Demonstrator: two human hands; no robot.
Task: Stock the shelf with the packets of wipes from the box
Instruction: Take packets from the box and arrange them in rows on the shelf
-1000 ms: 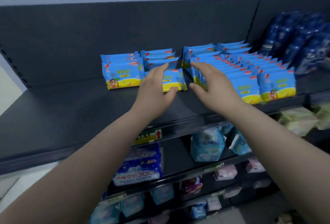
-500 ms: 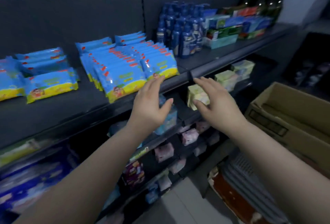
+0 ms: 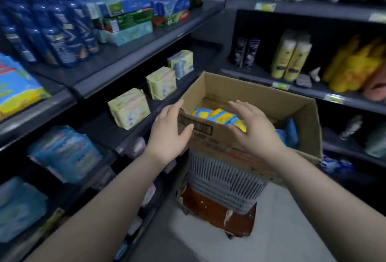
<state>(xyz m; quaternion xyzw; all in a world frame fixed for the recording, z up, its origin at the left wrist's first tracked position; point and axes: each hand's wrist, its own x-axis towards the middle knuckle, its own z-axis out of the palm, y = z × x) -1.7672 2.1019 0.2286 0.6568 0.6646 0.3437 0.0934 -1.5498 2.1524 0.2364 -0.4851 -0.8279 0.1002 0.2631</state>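
I've swung from the shelf (image 3: 41,109) at the left edge to the box (image 3: 261,96) at centre frame. Both hands are spread and empty: left hand (image 3: 169,134) by its near corner, right hand (image 3: 254,130) over the packets of wipes (image 3: 219,116) lying inside. Another pickup looks next, I judge.

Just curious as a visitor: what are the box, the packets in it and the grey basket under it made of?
Box: brown matt cardboard, by its raw edges and printed panel. Packets: probably thin printed plastic film, blue and yellow, though blurred. Basket: seemingly moulded grey plastic, matt, by its even slatted walls.
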